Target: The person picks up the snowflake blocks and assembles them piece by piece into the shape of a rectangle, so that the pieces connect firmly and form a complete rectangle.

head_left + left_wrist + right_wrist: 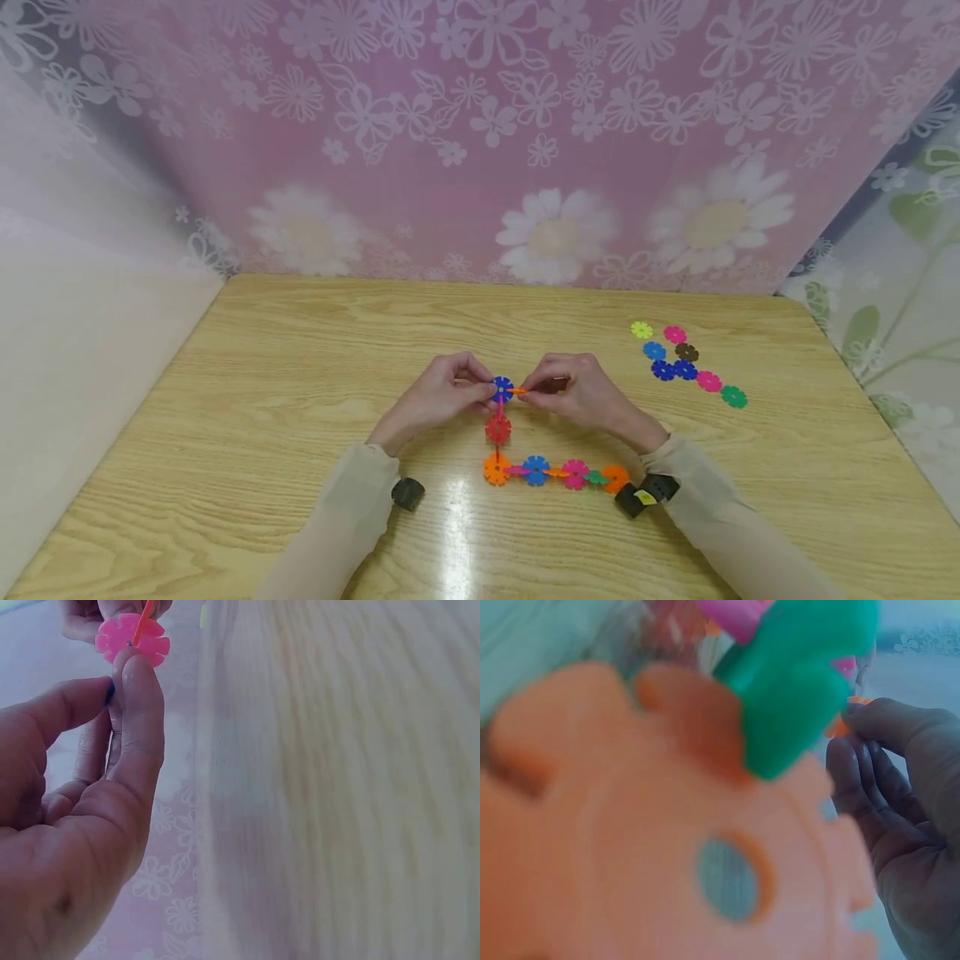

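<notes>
My left hand pinches a dark blue notched flower disc between thumb and fingers. My right hand pinches an orange flower disc, seen edge-on, against the right side of the blue one; how deep it sits in the slot cannot be told. Below the blue disc the chain runs through a pink disc and a red disc to an orange corner disc. From there it turns right through a blue disc, a pink disc and a green disc to an orange end disc.
Several loose flower discs lie at the back right of the wooden table, among them a yellow disc, a brown disc and a green disc. A flowered pink cloth hangs behind the table.
</notes>
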`<state>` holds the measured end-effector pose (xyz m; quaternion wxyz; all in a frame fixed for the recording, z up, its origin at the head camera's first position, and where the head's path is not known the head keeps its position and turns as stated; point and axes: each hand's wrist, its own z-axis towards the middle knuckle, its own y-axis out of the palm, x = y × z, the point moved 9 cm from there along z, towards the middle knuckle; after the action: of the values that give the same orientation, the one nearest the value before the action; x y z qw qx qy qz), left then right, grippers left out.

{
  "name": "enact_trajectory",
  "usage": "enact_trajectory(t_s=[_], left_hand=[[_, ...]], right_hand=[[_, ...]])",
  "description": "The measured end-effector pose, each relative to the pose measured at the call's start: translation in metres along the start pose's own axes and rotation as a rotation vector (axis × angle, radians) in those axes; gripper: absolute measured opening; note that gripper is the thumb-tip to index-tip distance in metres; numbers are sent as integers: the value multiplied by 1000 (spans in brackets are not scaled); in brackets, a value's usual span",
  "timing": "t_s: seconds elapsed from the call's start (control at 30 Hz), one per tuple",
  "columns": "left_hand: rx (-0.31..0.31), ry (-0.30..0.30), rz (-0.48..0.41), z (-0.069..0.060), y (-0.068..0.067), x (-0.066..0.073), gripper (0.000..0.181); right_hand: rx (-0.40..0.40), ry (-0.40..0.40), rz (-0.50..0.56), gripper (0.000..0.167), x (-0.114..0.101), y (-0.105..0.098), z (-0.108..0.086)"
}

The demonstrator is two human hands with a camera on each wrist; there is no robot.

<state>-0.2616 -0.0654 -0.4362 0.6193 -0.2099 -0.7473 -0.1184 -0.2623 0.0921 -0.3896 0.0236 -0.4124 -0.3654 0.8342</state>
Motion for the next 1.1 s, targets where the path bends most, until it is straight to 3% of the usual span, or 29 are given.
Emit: enact_trajectory(t_s=[0.13, 0.3, 0.53, 0.73, 1.1], left_hand=[[13, -1, 37, 0, -1, 1, 15], [36, 46, 148, -2, -2, 9, 18], [-24, 123, 191, -3, 11, 16, 21], [12, 127, 274, -1, 13, 16, 16], [27, 128, 269, -1, 13, 20, 14]], right_hand=[[3, 22, 1, 11, 2, 0, -1], [3, 47, 6, 11, 3, 0, -2], [-9, 74, 31, 13, 5, -1, -4], [-13, 98, 47, 13, 8, -1, -5], [-22, 204, -14, 12, 24, -28, -20]])
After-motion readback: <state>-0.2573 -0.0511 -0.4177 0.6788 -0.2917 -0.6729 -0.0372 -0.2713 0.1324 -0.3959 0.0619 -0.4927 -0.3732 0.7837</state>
